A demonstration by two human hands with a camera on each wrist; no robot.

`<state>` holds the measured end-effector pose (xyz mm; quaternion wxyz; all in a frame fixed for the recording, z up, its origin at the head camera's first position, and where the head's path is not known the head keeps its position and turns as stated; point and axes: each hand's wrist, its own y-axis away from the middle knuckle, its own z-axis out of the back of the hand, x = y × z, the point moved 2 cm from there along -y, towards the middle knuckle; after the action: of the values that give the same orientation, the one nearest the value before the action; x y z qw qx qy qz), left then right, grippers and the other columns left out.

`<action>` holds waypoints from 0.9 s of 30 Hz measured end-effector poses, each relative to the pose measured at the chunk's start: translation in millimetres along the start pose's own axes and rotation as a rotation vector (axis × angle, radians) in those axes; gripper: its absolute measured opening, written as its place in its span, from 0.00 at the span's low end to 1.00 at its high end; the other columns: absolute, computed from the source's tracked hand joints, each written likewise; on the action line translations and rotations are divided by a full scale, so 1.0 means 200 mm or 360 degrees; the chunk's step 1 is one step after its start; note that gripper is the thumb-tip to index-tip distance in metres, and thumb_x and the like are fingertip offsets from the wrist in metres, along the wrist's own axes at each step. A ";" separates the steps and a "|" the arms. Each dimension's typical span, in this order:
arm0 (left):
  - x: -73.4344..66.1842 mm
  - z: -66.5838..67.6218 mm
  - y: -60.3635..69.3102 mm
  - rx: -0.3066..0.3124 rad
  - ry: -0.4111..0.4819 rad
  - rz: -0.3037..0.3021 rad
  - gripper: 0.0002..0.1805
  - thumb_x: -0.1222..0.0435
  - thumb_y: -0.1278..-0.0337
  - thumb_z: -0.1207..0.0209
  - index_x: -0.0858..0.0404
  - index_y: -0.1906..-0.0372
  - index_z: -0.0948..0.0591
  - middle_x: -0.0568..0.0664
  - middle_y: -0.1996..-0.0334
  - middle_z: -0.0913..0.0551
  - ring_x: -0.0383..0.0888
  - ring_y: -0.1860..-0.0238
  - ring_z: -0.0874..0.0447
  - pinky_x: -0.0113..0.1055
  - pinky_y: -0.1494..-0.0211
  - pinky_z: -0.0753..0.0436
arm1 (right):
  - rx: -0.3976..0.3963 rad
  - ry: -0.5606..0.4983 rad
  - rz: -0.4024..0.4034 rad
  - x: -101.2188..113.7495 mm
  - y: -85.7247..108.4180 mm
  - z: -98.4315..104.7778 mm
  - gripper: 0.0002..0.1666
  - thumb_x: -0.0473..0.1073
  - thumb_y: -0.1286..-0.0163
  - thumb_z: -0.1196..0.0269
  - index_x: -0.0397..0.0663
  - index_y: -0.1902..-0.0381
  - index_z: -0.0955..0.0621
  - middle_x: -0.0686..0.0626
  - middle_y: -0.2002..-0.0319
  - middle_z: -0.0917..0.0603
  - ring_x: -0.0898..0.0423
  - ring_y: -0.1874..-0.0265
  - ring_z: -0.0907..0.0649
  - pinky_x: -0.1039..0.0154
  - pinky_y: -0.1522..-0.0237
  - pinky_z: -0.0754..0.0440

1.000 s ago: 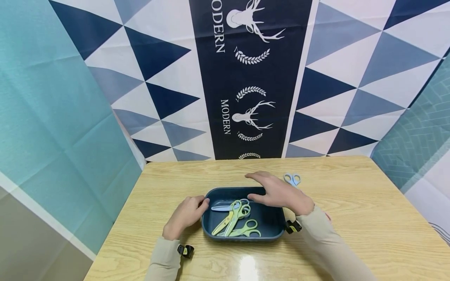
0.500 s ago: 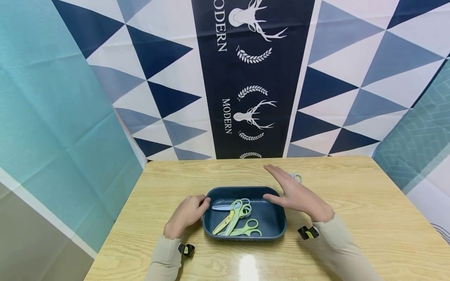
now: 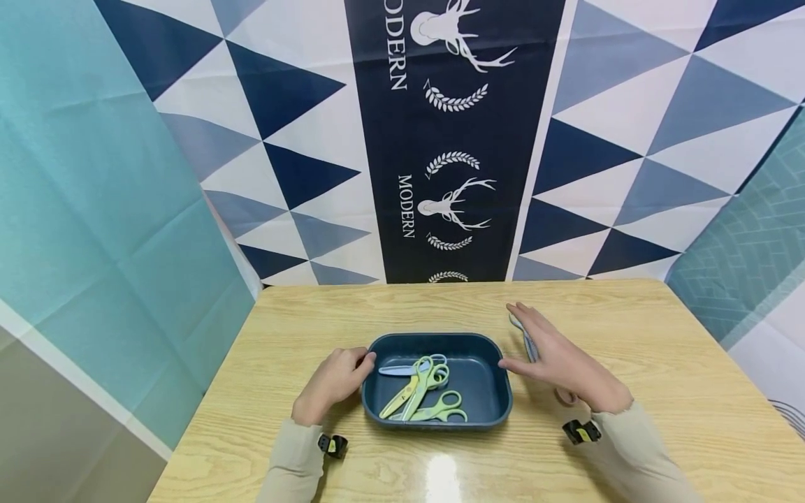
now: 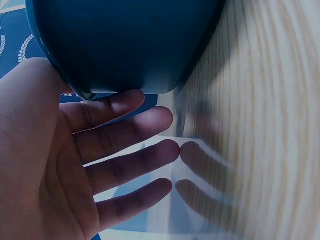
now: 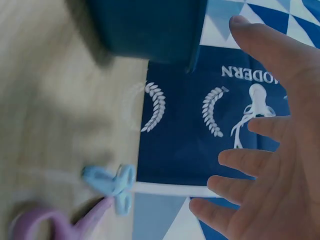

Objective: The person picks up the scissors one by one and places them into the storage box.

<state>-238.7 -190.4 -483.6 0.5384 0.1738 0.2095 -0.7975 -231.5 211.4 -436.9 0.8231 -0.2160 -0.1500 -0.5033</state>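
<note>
Currently the left hand grips the left end of the bin, thumb over the rim and the index fingertip against the outer wall; its other three fingers stretch out spread and apart from the wall. The right hand is released, fingers extended and thumb held away from them, over the table just beside the bin's right end.

Inside the bin, mostly in its left half, lie blue scissors, yellow scissors and two green pairs. The longer green scissors lie across the yellow and blue ones, while the other green scissors lie along the near wall.

Light-blue scissors and purple scissors are on the table to the right of the bin, both partly hidden by the right hand in the head view. Behind the table hangs a backdrop of triangles and stag heads.
</note>
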 end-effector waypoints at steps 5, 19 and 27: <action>0.00 -0.01 0.00 0.0012 0.0001 0.0011 0.21 0.53 0.20 0.52 0.52 0.76 0.25 0.40 0.84 0.33 0.36 0.82 0.32 0.30 0.72 0.30 | -0.0002 0.0001 -0.0037 -0.06 0.07 -0.01 0.64 0.65 0.38 0.27 0.43 0.18 0.46 0.26 0.22 0.46 0.23 0.24 0.45 0.24 0.32 0.40; 0.00 -0.01 0.00 -0.0006 -0.0004 0.0015 0.21 0.52 0.19 0.52 0.52 0.75 0.25 0.41 0.84 0.33 0.37 0.82 0.33 0.31 0.74 0.31 | 0.0007 -0.0035 -0.0145 -0.16 0.24 -0.05 0.68 0.61 0.43 0.23 0.30 0.21 0.47 0.19 0.25 0.48 0.16 0.27 0.47 0.23 0.32 0.44; 0.00 -0.01 0.00 -0.0025 -0.0005 0.0006 0.22 0.53 0.20 0.52 0.52 0.77 0.27 0.40 0.85 0.34 0.36 0.84 0.35 0.31 0.75 0.32 | -0.0023 0.0126 -0.0129 -0.19 0.27 -0.04 0.67 0.60 0.43 0.23 0.25 0.24 0.44 0.18 0.28 0.40 0.20 0.31 0.36 0.25 0.36 0.35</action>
<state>-237.8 -189.2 -485.7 0.5417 0.1687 0.2146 -0.7950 -198.9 257.6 -472.5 0.8058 -0.1956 -0.1224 -0.5455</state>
